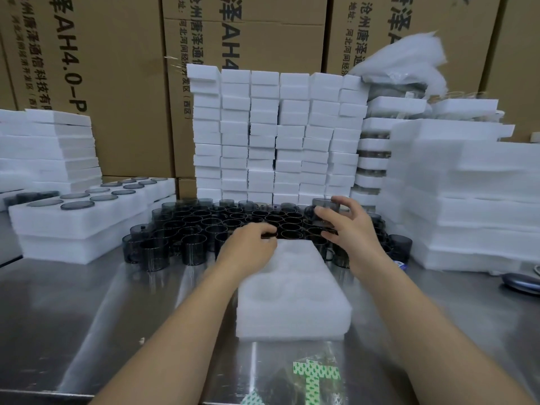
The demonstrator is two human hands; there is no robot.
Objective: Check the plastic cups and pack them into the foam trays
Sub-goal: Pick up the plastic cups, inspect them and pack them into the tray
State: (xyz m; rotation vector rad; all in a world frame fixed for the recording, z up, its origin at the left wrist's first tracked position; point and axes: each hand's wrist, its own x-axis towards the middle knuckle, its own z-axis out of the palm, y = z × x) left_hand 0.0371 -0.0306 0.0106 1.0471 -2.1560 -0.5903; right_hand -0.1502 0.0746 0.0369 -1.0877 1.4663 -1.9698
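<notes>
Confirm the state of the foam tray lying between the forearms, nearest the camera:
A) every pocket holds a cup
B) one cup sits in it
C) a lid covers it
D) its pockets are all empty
D: the foam tray shows only bare white round pockets, while the plastic cups stand on the table behind it.

glossy steel table [87, 302], matt foam tray [292, 317].

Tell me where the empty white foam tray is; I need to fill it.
Head view, centre: the empty white foam tray lies on the steel table between the forearms, nearer than the dark plastic cups.
</notes>
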